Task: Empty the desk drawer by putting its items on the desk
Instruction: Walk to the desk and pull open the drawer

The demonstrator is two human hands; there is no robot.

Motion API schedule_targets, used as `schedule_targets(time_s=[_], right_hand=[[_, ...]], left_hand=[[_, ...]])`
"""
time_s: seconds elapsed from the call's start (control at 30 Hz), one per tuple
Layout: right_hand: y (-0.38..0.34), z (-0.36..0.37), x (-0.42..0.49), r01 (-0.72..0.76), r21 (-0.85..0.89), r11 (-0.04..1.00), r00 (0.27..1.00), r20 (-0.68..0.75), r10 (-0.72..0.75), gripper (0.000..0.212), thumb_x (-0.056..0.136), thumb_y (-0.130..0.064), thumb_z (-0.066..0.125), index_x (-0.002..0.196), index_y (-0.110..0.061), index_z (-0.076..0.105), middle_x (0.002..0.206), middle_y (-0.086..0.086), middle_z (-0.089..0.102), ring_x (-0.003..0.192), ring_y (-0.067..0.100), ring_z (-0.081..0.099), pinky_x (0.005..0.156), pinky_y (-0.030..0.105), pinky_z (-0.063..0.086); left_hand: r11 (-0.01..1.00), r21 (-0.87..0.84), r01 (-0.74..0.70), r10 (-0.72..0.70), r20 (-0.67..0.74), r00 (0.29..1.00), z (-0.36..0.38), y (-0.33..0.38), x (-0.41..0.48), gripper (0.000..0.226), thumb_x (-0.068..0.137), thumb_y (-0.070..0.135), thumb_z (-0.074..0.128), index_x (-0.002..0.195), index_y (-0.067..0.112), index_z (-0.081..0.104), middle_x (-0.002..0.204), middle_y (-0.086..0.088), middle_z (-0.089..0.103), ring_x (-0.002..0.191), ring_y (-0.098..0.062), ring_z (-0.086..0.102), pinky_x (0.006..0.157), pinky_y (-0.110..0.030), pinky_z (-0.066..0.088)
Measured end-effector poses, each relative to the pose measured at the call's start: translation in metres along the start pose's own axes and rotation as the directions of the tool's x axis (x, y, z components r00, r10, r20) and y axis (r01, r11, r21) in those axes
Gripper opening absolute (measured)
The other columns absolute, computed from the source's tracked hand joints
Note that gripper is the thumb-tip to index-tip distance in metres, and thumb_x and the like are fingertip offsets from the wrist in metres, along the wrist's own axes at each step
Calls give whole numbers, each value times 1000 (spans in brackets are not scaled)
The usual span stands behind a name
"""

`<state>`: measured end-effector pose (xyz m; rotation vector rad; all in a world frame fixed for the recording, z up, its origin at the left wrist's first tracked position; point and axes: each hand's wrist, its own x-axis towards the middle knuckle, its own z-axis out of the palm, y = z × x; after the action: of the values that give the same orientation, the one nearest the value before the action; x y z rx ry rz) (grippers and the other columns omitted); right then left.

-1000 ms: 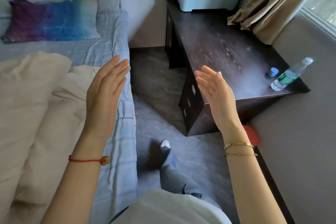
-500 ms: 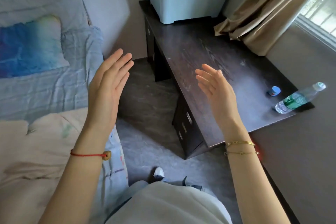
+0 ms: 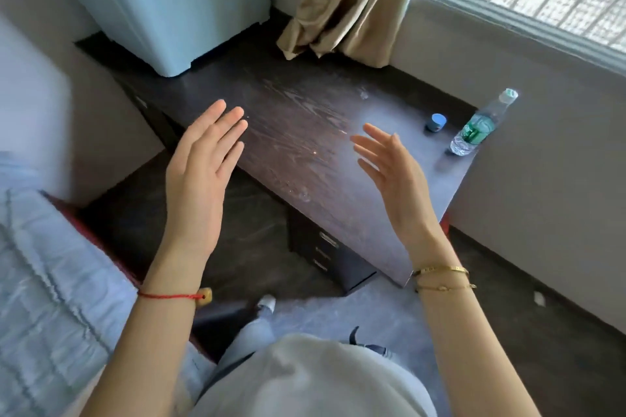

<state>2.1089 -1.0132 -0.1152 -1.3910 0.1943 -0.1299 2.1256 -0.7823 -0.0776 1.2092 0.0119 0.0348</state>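
Observation:
A dark wooden desk (image 3: 305, 132) stands in front of me, its scratched top mostly bare. Its drawers (image 3: 323, 252) with metal handles sit closed under the near right end. My left hand (image 3: 200, 176) is raised flat above the desk's front edge, fingers together and holding nothing. My right hand (image 3: 393, 176) is held up over the desk's right part, fingers spread and holding nothing. Both palms face each other. The drawers' contents are hidden.
A clear water bottle with a green label (image 3: 481, 123) and a small blue-capped jar (image 3: 437, 122) stand at the desk's right end. A pale blue appliance (image 3: 169, 3) sits on the far left of the desk. A beige curtain (image 3: 349, 0) hangs behind; a bed (image 3: 50, 281) lies left.
The view has swung right and moved closer to the desk, so the bed has slid out to the left. Both hands stay raised and empty, now over the desk top.

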Motion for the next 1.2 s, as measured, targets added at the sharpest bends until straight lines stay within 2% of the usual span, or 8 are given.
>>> schedule_targets(time_s=[0.27,0.43,0.73,1.2], right_hand=[[23,46,-6,18,69,997,947,-323,5,55,98,-42,31,138,-12,52,134,7,62,126,18,58,111,36,41],[42,66,-21,12,69,998,894,-447,20,51,103,-37,26,139,-11,52,135,8,61,126,18,58,112,37,40],[90,64,-40,17,81,997,828,-561,31,47,105,-33,27,137,-10,53,131,8,64,125,17,59,110,35,43],[241,74,-92,-16,132,991,783,-615,95,45,104,-33,31,134,-11,56,128,9,66,123,18,60,111,36,42]], left_hand=[[992,46,114,-122,256,959,-28,11,77,39,104,20,40,140,13,51,135,-3,65,128,-15,61,114,-37,42],[979,87,186,-205,332,921,-42,2,96,35,104,20,41,136,15,55,134,-5,65,126,-16,63,113,-38,44],[962,102,253,-273,375,886,-60,-56,91,30,103,19,43,126,14,61,129,-7,67,123,-20,65,108,-39,48],[898,113,425,-434,388,813,-134,-190,37,27,102,20,46,121,14,65,120,-5,72,118,-22,68,104,-38,51]])
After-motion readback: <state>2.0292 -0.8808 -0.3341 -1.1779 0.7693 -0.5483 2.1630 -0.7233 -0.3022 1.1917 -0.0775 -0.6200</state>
